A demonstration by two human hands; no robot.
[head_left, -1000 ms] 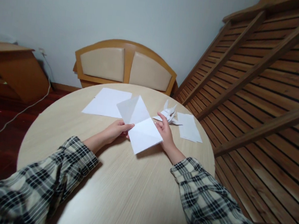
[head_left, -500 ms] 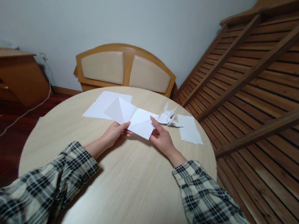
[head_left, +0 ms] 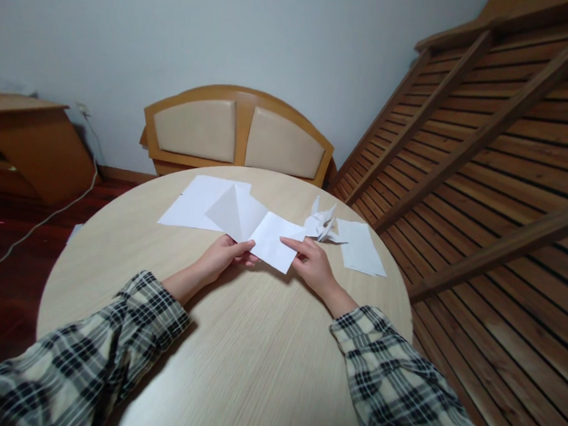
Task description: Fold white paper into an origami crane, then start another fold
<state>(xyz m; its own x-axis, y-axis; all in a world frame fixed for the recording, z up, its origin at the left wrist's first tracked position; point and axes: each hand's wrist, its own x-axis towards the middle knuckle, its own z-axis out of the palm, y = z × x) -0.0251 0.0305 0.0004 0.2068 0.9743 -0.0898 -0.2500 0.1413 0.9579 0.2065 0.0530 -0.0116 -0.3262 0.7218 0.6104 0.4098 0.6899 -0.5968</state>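
A creased sheet of white paper is held between my hands above the round table. Its left part stands up in folded triangular facets, while its right part is a flatter square. My left hand pinches the lower edge near the middle crease, thumb on top and fingers underneath. At the right edge, my right hand grips the paper, with the index finger stretched over its face and the other fingers partly hidden. Just beyond that hand sit folded white paper cranes; I cannot tell how many.
Flat white sheets lie at the back left of the round wooden table, and more white paper lies at the right. Behind stands a padded headboard. Wooden slats lean at the right. A desk is at the left.
The paper has shifted slightly right and toward me, its left facets tilting more upright. My right index finger has come down further across the paper. My left hand moved a little right with it.
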